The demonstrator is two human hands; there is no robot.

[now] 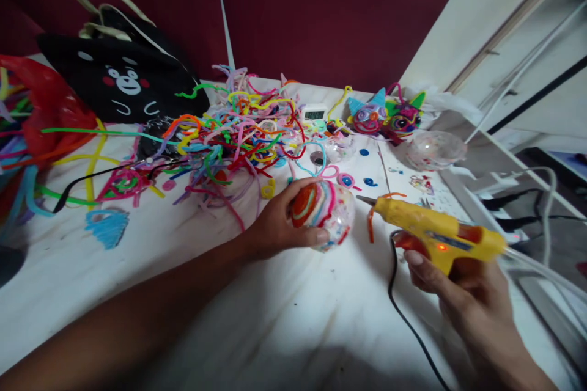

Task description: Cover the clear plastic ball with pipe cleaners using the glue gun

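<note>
My left hand (280,220) is closed around a clear plastic ball (326,215) partly wrapped in coiled orange, pink and blue pipe cleaners, resting it on the white cloth. My right hand (452,284) grips a yellow hot glue gun (433,233) whose orange light is lit. The gun's nozzle points left, a short way from the ball. An orange pipe cleaner piece (372,217) hangs by the nozzle. A black cord (403,311) runs from the gun toward me.
A tangled heap of coloured pipe cleaners (238,134) lies behind the ball. Two finished pipe-cleaner heads (387,115) and a clear half-sphere (435,149) sit at the back right. A black bear-face bag (121,82) and red plastic bag (50,113) stand left. A small digital clock (315,113) sits behind.
</note>
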